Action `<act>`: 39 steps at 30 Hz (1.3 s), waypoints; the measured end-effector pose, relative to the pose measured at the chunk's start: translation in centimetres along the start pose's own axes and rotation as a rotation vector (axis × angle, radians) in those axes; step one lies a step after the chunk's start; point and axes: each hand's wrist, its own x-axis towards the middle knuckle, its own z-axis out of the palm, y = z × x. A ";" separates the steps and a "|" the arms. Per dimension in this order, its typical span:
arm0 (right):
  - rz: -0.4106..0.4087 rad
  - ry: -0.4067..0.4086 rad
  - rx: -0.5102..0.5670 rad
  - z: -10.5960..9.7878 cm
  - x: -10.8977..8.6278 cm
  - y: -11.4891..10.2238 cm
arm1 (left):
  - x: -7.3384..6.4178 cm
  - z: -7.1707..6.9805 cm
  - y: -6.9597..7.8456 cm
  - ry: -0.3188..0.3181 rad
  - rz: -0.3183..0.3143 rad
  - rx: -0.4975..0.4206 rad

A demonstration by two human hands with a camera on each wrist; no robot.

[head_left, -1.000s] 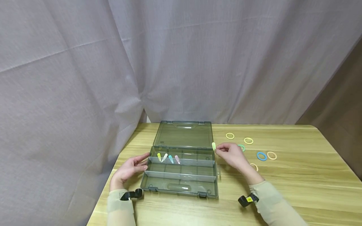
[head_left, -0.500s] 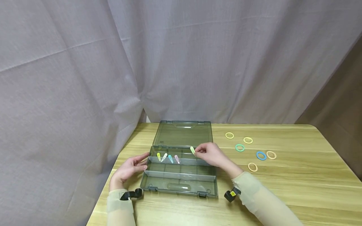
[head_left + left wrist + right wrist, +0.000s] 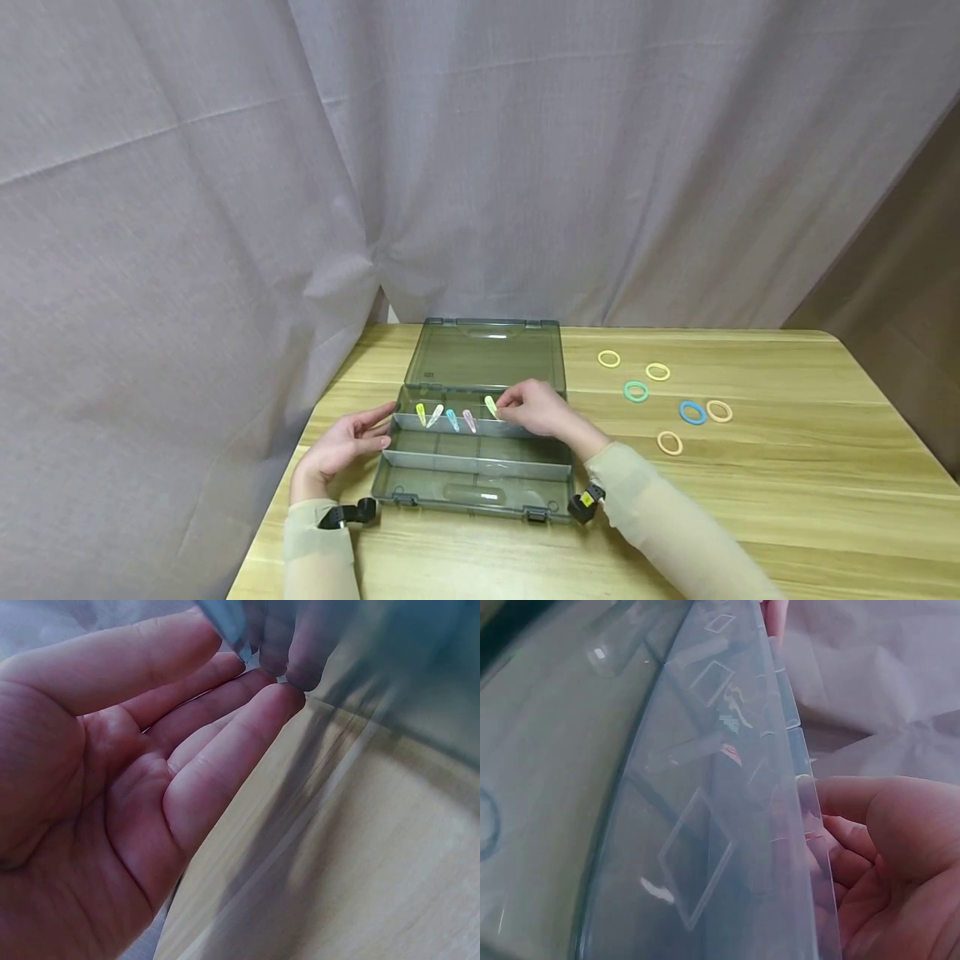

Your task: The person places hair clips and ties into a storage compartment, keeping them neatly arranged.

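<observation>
A clear grey-green organizer box (image 3: 477, 497) lies with its lid (image 3: 487, 354) folded back. Along its rear divider stand several snap hair clips: a yellow clip (image 3: 422, 414), a white clip (image 3: 435, 415), a blue clip (image 3: 453, 419) and a pink clip (image 3: 469, 421). Between thumb and fingers my right hand (image 3: 538, 408) pinches a pale yellow-green hair clip (image 3: 491, 406), to the right of the pink one over the rear compartment. My left hand (image 3: 337, 450) rests with extended fingers against the box's left side; the left wrist view shows those fingers (image 3: 240, 742) touching the translucent wall.
Several rings lie on the wooden table to the right of the box, among them a green ring (image 3: 636, 382), a blue ring (image 3: 693, 403) and an orange ring (image 3: 670, 432). A grey curtain (image 3: 480, 167) hangs behind the table.
My right hand has carried the pale yellow-green clip leftward, from beyond the box's right edge to the rear divider beside the pink clip. My left hand has stayed at the box's left side.
</observation>
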 end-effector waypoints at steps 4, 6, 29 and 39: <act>0.060 -0.020 0.018 0.3 0.3 -0.2 | 0.0 0.0 0.0 0.000 -0.002 -0.005; 0.083 -0.030 0.024 0.4 0.5 -0.2 | 0.0 0.0 0.0 0.000 -0.002 -0.008; 0.118 -0.070 -0.015 1.6 1.5 -0.5 | 0.1 0.1 0.2 0.008 -0.036 -0.018; 0.169 -0.090 -0.040 1.7 1.7 -0.8 | 0.0 0.0 0.1 -0.009 -0.007 -0.001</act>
